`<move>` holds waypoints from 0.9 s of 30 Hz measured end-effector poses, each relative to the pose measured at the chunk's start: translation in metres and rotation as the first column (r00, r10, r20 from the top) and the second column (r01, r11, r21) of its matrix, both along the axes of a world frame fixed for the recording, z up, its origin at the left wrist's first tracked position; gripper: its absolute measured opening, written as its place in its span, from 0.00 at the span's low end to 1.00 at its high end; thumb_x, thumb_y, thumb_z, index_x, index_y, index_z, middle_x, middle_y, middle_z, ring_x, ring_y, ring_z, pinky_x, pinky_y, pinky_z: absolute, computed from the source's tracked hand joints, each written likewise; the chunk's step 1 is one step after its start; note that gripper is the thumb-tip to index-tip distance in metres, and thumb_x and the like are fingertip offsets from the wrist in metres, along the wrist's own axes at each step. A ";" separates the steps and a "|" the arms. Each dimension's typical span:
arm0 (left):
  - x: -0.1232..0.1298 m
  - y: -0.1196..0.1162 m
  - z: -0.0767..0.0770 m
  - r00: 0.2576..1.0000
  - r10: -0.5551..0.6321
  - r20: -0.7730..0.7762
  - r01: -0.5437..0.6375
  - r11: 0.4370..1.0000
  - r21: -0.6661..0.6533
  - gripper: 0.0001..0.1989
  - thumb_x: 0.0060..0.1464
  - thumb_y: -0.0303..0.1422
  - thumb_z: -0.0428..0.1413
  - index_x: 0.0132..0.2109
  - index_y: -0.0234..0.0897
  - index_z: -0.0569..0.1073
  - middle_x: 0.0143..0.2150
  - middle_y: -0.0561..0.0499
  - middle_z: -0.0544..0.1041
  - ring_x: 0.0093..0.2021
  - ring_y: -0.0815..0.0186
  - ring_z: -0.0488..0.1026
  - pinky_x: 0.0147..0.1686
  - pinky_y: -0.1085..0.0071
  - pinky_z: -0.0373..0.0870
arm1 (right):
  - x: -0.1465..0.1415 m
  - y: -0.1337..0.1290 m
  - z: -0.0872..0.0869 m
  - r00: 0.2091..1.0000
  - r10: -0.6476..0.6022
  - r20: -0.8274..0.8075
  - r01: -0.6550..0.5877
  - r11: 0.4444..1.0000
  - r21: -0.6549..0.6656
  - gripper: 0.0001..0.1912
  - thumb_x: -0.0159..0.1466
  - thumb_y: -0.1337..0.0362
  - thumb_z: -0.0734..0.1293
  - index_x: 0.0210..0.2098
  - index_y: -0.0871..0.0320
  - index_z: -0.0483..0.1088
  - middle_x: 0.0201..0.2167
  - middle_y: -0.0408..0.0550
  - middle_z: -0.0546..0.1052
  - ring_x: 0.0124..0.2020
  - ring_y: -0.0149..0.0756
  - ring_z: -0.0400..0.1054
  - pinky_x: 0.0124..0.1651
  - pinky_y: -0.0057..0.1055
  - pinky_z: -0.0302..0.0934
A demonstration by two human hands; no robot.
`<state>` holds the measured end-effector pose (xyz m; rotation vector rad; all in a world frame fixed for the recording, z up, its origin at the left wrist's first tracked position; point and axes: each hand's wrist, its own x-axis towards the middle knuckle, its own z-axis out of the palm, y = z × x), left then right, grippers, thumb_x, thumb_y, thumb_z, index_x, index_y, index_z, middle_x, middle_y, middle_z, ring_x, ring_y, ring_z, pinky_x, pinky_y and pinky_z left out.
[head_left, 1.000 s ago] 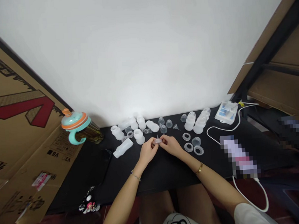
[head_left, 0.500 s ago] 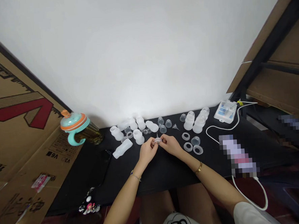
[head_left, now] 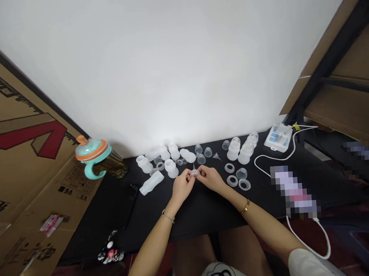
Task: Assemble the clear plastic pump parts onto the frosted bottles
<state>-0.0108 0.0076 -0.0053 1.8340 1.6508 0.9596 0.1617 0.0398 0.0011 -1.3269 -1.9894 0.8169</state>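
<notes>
Over the middle of the black table, my left hand (head_left: 183, 185) and my right hand (head_left: 211, 179) pinch a translucent bottle ring (head_left: 195, 172) from both sides. A thin pointed tip stands up from its centre. Behind and left of my hands are several white bottles, including an open upright bottle (head_left: 172, 169) and one lying on its side (head_left: 152, 182). Clear dome caps (head_left: 208, 152) and a small pointed clear piece (head_left: 217, 156) rest beyond my right hand. Farther right lie loose rings (head_left: 232, 181), a dome cap (head_left: 241, 173) and white bottles topped with clear domes (head_left: 234, 149).
A drinking jug (head_left: 93, 154) with a turquoise and orange lid stands left beside a large cardboard box (head_left: 26, 164). A dark phone (head_left: 129, 204) lies near it. On the right are a white case (head_left: 278, 138), a white cable (head_left: 263, 157) and a blurred-out object (head_left: 294, 191).
Both hands keep their pinch on the bottle ring, nearly still. The view has shifted very slightly; nothing on the table has visibly moved.
</notes>
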 end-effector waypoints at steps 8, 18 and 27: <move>-0.003 0.003 -0.003 0.993 -0.030 0.112 0.030 1.000 0.005 0.08 0.58 0.37 0.54 0.42 0.40 0.71 0.23 0.60 0.65 0.24 0.69 0.64 0.29 0.73 0.57 | 0.000 -0.001 -0.002 0.999 0.039 -0.031 -0.039 0.999 0.017 0.05 0.64 0.66 0.67 0.39 0.56 0.74 0.20 0.36 0.66 0.23 0.30 0.60 0.30 0.26 0.47; -0.002 0.003 -0.003 0.996 -0.035 0.076 0.037 0.999 -0.026 0.07 0.56 0.34 0.54 0.41 0.40 0.74 0.26 0.57 0.71 0.26 0.69 0.67 0.29 0.73 0.58 | 0.000 0.000 -0.007 0.998 0.061 -0.011 -0.060 0.998 0.018 0.07 0.64 0.66 0.67 0.42 0.56 0.75 0.21 0.36 0.68 0.23 0.29 0.61 0.30 0.26 0.48; -0.002 0.003 -0.005 1.000 -0.013 -0.023 0.012 0.999 -0.053 0.07 0.58 0.34 0.53 0.39 0.40 0.75 0.28 0.56 0.73 0.29 0.67 0.69 0.33 0.72 0.60 | -0.001 -0.001 -0.005 0.998 0.056 0.024 -0.056 0.998 0.001 0.07 0.65 0.66 0.67 0.42 0.56 0.75 0.21 0.36 0.68 0.24 0.29 0.61 0.30 0.26 0.48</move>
